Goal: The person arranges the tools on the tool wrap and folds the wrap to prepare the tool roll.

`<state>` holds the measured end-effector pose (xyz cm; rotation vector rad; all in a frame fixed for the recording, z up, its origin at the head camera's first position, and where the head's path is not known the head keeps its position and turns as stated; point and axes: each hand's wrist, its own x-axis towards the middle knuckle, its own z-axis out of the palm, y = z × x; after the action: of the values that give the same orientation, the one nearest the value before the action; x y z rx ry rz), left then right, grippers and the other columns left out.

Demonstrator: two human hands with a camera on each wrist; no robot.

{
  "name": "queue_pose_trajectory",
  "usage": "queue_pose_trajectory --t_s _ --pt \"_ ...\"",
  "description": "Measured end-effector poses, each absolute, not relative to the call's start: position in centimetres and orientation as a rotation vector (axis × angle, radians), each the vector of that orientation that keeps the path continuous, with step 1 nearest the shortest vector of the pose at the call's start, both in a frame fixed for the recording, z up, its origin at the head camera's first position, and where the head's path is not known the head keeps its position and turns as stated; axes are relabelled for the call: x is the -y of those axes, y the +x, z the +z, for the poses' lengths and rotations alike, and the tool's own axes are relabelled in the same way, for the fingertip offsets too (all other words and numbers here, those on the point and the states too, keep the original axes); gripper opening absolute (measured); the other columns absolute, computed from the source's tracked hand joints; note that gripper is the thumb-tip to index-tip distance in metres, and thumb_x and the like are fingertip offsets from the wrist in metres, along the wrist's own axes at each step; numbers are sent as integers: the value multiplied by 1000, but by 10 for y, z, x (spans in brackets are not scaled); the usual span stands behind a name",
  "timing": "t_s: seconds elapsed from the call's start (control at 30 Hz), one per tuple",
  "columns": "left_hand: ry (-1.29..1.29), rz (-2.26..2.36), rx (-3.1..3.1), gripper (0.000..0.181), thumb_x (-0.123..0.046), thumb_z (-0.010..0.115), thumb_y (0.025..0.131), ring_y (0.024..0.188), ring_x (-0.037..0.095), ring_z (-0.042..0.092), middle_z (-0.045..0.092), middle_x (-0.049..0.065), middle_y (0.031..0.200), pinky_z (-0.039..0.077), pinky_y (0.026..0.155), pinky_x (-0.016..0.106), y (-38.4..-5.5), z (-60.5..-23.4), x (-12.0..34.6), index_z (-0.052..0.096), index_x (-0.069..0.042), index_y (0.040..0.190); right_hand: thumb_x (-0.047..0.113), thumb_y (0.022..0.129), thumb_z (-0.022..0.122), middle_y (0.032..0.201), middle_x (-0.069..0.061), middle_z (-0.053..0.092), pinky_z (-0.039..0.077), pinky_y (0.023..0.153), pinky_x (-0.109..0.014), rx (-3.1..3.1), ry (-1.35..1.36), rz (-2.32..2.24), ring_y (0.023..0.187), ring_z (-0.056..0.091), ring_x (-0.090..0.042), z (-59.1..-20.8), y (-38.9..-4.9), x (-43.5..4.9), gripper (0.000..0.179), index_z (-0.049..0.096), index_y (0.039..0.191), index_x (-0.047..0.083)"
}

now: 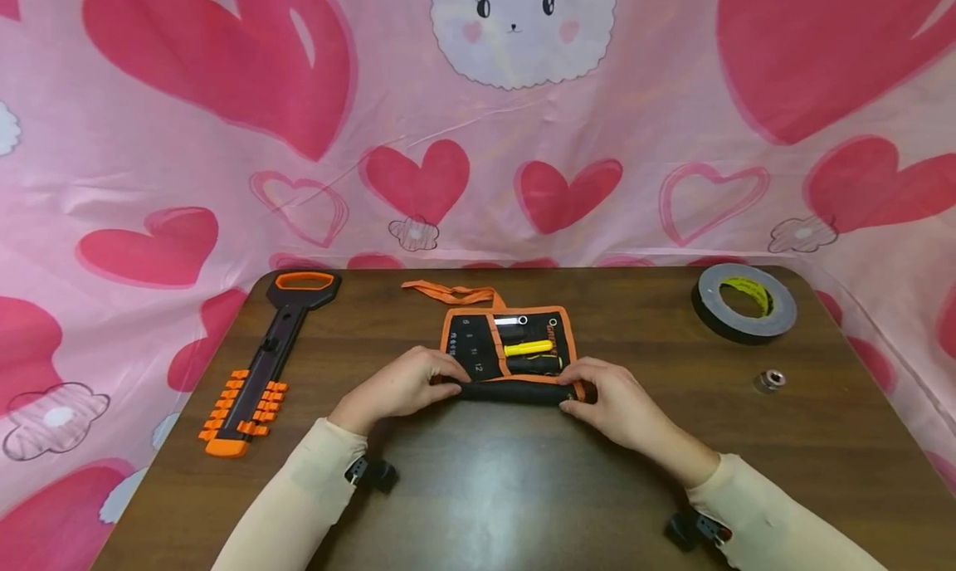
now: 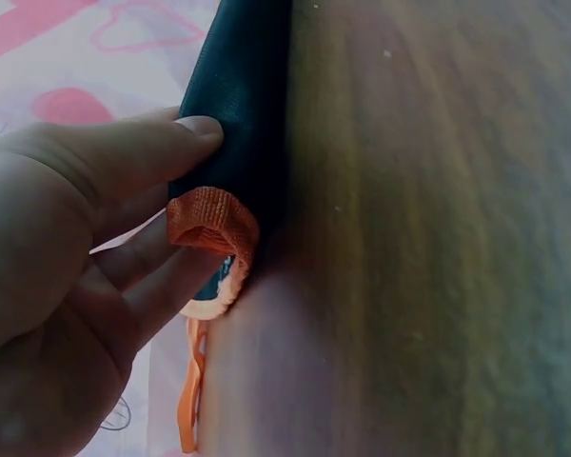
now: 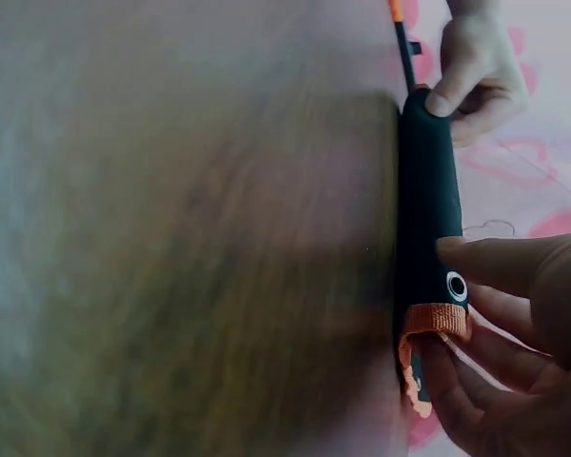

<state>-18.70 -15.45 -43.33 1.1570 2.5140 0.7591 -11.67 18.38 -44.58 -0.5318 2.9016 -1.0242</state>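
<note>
A black tool roll (image 1: 470, 353) with orange trim lies on the table in front of me, its near edge rolled up into a thick tube (image 1: 515, 391). My left hand (image 1: 403, 386) pinches the left end of that tube; the left wrist view shows the thumb on top and fingers at the orange-bound opening. At the other end my right hand (image 1: 620, 403) grips the tube, thumb close to a metal eyelet (image 3: 457, 286). In the unrolled part sit a yellow handle (image 1: 529, 348), a dark handle (image 1: 534, 363) and a silver tool (image 1: 510, 321). An orange tie strap (image 1: 451, 291) trails behind.
On the left lies a black holder (image 1: 261, 363) with an orange-rimmed handle and several orange clips. A grey tape roll (image 1: 782, 309) stands at the back right, with a small metal socket (image 1: 769, 380) nearer me. Pink heart-printed fabric (image 1: 493, 114) hangs behind the table.
</note>
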Motion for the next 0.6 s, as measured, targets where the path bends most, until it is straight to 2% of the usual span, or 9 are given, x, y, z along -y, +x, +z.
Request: queue_pose_trajectory --t_s 0.13,0.33,0.5,0.6 --pt "1105 817 -2511 19 -11 78 100 106 13 77 83 0 114 63 97 36 -188 -435 154 84 -12 118 14 84 94 112 -3 77 60 88 -43 -2920 -523 -930 93 66 -17 -444 -118 -179 32 78 112 12" --pt "957 933 -2485 17 -13 77 101 102 9 75 83 -2 113 63 96 34 -191 -436 156 84 -15 117 13 84 94 111 -6 78 61 91 -51 -2967 -559 -862 99 71 -23 -444 -121 -174 34 74 111 10" --pt "876 940 -2484 17 -15 77 101 104 11 73 82 -2 114 61 100 40 -194 -436 153 84 -16 117 12 83 94 109 -4 71 60 87 -46 -3029 -556 -860 96 64 -21 -444 -121 -173 30 77 107 9" --pt "843 947 -2489 17 -16 77 101 104 11 72 82 -3 113 61 98 39 -195 -438 153 84 -16 117 12 84 93 106 -3 69 57 85 -42 -3062 -601 -843 97 60 -21 -444 -122 -173 28 79 107 8"
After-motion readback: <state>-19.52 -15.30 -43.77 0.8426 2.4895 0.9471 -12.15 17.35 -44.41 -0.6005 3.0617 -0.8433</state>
